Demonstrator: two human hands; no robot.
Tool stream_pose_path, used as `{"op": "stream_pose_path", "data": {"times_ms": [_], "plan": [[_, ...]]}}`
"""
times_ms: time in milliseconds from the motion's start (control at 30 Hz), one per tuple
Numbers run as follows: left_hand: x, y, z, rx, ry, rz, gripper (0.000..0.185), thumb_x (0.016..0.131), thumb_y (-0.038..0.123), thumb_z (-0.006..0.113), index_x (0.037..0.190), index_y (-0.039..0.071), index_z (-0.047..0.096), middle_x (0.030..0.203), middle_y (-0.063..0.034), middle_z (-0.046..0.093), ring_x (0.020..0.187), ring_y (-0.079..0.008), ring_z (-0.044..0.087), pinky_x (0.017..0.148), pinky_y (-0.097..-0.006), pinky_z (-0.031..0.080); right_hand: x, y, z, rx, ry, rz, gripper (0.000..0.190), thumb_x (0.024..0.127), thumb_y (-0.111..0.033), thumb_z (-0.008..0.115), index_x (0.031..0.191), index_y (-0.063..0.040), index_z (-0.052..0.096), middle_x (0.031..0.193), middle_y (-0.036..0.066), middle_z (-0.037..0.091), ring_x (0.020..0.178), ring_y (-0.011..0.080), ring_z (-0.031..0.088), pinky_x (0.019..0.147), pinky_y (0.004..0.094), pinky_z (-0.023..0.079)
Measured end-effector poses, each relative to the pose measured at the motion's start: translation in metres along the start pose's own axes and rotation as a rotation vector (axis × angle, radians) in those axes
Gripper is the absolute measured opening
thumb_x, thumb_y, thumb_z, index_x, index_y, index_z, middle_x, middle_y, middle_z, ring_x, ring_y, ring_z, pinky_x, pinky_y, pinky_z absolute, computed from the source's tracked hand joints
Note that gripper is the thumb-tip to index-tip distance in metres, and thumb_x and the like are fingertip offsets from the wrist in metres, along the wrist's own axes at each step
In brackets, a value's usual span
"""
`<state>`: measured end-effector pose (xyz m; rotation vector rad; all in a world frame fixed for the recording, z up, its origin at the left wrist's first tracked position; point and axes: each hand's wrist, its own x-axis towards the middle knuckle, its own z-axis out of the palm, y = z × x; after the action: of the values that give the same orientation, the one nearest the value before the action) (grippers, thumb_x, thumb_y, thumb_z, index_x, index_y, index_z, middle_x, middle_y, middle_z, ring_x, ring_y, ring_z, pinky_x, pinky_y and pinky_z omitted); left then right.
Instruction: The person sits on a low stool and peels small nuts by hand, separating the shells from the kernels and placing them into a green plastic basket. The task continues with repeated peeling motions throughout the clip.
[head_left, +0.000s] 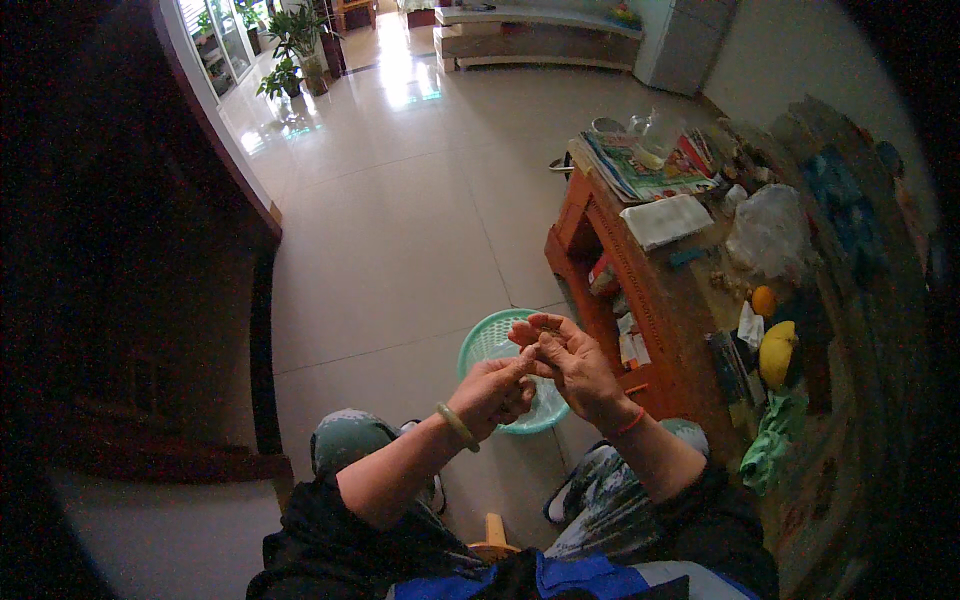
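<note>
My left hand (491, 390), with a pale green bangle at the wrist, meets my right hand (583, 369) fingertip to fingertip. A red cord circles my right wrist. Something small and brownish seems to lie by the fingers of my right hand, too small to name. Whether my left fingers pinch anything is hidden. Both hands are above a mint-green plastic basket (480, 337) with a perforated wall. Clear plastic film (544, 409) shows inside it, and my hands cover part of its opening.
To the right, a wooden table (649, 315) bears newspapers (645, 169), a white packet (666, 221), a clear plastic bag (769, 232), a yellow fruit (778, 354), an orange fruit (763, 301) and a green plastic bag (776, 442). Between my legs shows a yellow stool (495, 536).
</note>
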<state>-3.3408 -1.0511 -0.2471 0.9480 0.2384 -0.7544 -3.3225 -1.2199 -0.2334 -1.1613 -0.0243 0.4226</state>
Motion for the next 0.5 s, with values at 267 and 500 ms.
{"op": "stream_pose_path", "data": {"times_ms": [267,500], "plan": [[-0.0006,-0.0049,-0.0085,-0.004,-0.009,0.044,0.036,0.098,0.046,0.061,0.092,0.011,0.065,0.071,0.0060,0.053,0.054,-0.0047,0.044,0.046,-0.0210,0.032,-0.0055,-0.0040,0.0073,-0.211,-0.169,-0.080,0.039,0.107,-0.018,0.045,0.141,0.000,0.042,0.136,0.016,0.058,0.124,0.0225,0.058,0.103,0.0332,0.049],[-0.0022,-0.0012,-0.0041,0.024,0.109,0.160,0.027,0.100,0.036,0.062,0.099,0.009,0.066,0.064,0.0054,0.049,0.050,-0.0046,0.040,0.043,-0.0216,0.028,-0.0017,-0.0042,0.0034,-0.073,-0.143,-0.019,0.041,0.108,-0.025,0.039,0.142,-0.003,0.043,0.137,0.014,0.057,0.123,0.0220,0.057,0.102,0.0316,0.047]]}}
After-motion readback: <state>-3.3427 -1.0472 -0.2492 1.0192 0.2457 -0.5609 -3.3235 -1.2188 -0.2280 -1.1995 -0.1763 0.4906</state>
